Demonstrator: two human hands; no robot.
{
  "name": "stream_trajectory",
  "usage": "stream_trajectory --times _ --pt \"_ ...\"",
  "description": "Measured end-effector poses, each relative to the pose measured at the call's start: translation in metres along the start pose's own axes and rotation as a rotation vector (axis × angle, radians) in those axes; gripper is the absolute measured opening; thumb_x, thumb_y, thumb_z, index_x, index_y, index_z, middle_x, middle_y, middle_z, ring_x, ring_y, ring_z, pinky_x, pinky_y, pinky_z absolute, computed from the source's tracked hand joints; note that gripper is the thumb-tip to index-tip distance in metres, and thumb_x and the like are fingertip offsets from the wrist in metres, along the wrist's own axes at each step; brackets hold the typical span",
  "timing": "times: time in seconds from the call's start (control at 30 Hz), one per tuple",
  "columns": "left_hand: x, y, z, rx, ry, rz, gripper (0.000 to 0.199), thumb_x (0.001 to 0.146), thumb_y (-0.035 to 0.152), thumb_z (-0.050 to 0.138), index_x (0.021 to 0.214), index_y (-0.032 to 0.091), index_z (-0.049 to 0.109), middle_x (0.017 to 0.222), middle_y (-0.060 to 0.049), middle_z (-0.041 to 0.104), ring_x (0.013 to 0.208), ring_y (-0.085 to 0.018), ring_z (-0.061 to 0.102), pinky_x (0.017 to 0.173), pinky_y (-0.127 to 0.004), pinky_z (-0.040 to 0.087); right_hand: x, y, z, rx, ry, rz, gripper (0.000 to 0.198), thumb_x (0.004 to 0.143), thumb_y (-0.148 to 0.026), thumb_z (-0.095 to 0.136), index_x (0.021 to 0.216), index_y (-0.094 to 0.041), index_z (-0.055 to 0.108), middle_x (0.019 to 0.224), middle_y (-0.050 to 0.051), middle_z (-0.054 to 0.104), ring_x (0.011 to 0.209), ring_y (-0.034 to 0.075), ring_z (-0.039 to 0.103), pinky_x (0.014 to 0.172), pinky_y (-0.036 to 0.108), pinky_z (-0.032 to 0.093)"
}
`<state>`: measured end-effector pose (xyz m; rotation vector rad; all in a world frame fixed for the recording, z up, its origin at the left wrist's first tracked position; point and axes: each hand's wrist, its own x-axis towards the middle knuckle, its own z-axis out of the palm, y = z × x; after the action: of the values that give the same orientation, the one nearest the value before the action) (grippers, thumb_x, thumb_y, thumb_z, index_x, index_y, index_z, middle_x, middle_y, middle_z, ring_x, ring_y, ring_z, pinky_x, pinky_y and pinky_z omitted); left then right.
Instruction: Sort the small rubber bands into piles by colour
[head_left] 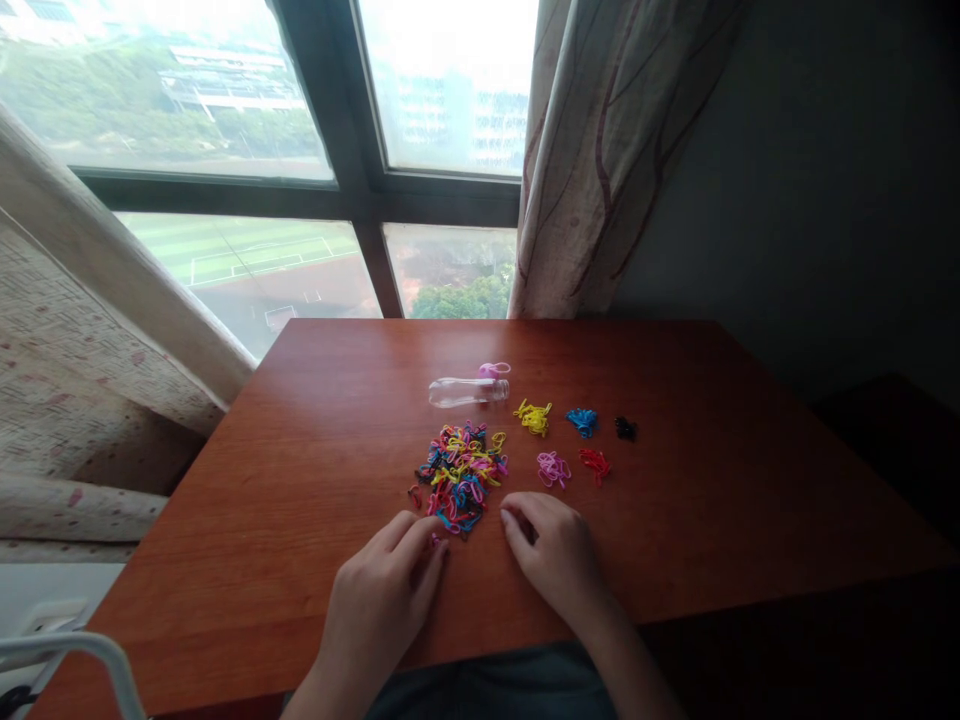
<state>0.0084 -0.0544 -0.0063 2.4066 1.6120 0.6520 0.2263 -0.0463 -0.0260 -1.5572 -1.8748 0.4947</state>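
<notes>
Two hands are working at lower centre, the right hand [561, 552] loosely curling, its hold unclear, the left hand [381, 592] nearly closing, a seemingly empty bottle [456, 392] lying mid-frame above the mixed pile [463, 468], colour-sorting apparently calling next for carefully placing the pinched pink band [435, 540].

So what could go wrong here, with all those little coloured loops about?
The pink pile and red pile lie close together, so a bump from the right hand, which is near the pink one, might mix them.
The clear bottle lies on its side and could roll if knocked.
The left hand seems to pinch a small pink piece, which might slip out.
</notes>
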Motion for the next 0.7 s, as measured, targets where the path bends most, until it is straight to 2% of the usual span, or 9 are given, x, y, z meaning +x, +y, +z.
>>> stream_trajectory --times 0.17,0.4,0.57,0.7 --pt "0.0 -0.001 -0.003 -0.023 -0.028 -0.012 0.016 0.095 0.032 0.049 0.1 0.027 0.064 0.082 0.002 0.065 0.073 -0.016 0.066 0.061 -0.024 0.046 -0.001 0.0 0.0 0.008 0.0 0.0 0.014 0.089 -0.015 0.053 0.085 -0.022 0.065 0.081 0.001 0.07 0.074 0.017 0.063 0.07 0.026 0.041" --pt "0.011 0.002 -0.003 0.032 -0.064 -0.038 0.016 0.094 0.029 0.049 0.092 0.027 0.065 0.087 0.001 0.067 0.076 -0.018 0.067 0.061 -0.026 0.045 -0.001 0.0 0.0 0.017 -0.003 0.007 0.013 0.089 -0.015 0.054 0.086 -0.022 0.065 0.08 0.001 0.069 0.074 0.017 0.062 0.069 0.026 0.04" --pt "0.015 0.003 -0.001 0.036 -0.06 -0.01 0.022 0.095 0.026 0.047 0.107 0.027 0.066 0.095 0.0 0.07 0.077 -0.018 0.068 0.061 -0.026 0.046 -0.001 0.0 0.0 0.025 -0.003 0.007 0.014 0.089 -0.015 0.054 0.086 -0.022 0.065 0.082 0.001 0.069 0.074 0.017 0.062 0.07 0.026 0.04" --pt "0.015 0.004 -0.001 0.034 -0.031 -0.003 0.023 0.094 0.024 0.046 0.108 0.026 0.065 0.093 0.0 0.071 0.076 -0.017 0.069 0.06 -0.026 0.046 -0.001 0.0 0.0 0.035 -0.007 0.01 0.013 0.089 -0.015 0.054 0.086 -0.022 0.064 0.082 0.001 0.069 0.075 0.017 0.062 0.071 0.026 0.041"
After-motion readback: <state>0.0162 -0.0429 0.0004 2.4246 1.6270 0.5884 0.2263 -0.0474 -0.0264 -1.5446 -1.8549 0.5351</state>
